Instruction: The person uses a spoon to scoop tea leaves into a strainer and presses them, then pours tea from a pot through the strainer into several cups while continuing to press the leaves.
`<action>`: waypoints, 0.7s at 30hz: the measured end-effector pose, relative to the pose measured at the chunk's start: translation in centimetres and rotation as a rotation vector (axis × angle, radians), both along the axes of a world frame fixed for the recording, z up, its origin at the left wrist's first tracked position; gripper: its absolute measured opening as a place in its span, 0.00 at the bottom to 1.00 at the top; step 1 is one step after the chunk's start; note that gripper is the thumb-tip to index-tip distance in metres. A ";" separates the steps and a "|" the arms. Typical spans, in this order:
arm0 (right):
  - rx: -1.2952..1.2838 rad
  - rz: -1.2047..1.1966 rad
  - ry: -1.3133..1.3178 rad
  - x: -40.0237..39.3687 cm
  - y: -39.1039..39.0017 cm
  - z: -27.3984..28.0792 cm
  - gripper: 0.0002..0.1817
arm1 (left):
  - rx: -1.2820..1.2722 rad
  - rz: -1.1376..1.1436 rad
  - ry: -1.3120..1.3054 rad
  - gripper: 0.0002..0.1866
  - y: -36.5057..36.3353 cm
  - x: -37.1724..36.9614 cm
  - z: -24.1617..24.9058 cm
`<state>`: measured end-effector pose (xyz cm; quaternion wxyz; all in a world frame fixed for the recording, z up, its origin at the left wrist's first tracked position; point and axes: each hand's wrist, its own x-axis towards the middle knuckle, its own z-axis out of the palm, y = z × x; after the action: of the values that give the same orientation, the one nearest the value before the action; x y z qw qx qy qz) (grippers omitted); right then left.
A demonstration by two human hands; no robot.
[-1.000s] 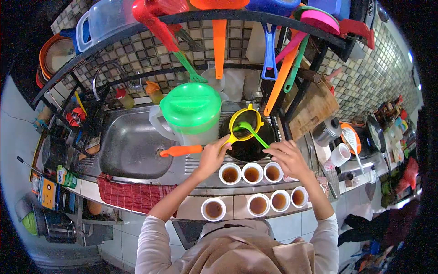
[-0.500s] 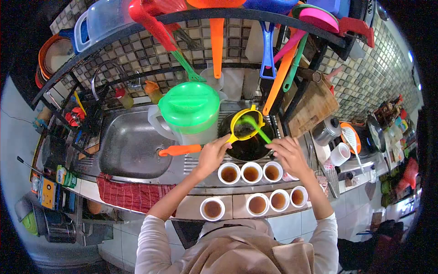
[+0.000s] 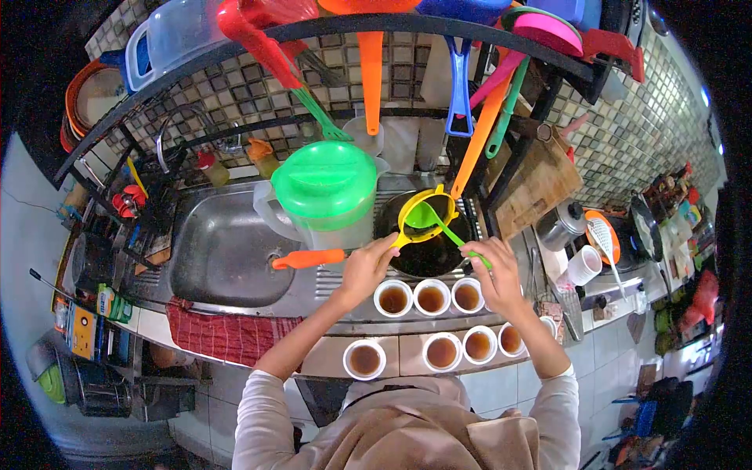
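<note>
My left hand [image 3: 368,270] is closed around the handle of a yellow strainer [image 3: 403,217], whose ring overlaps a dark pot [image 3: 431,262] of dark liquid. A green ladle [image 3: 423,215] has its bowl inside the strainer ring, and my right hand [image 3: 495,270] grips its handle. Just below the hands stand white cups of brown liquid, among them a middle cup [image 3: 430,297] in the back row and a front-row cup [image 3: 442,352]. My right forearm partly covers the cups on the right.
Left of the pot stands a pitcher with a green lid [image 3: 325,178]. An orange-handled utensil [image 3: 309,258] reaches over the sink [image 3: 227,251]. A red cloth [image 3: 223,333] hangs on the counter edge. Overhead runs a rack [image 3: 352,29] with hanging utensils. Stacked white cups [image 3: 583,266] lie at right.
The ladle's bowl, blurred before, now shows clearly in the strainer. My right hand has shifted slightly down and turned, showing more of the handle. The strainer has moved slightly right and down.
</note>
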<state>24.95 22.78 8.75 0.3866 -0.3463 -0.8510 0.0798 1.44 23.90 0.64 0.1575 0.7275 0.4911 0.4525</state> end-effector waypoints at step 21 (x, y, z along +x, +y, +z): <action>0.144 -0.036 -0.319 -0.3 0.8 -0.8 0.14 | -0.013 0.110 0.268 0.13 -0.8 -0.1 1.0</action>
<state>24.69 23.56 7.91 0.2719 -0.3412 -0.8987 -0.0441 1.36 23.12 1.68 0.0699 0.7524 0.5497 0.3560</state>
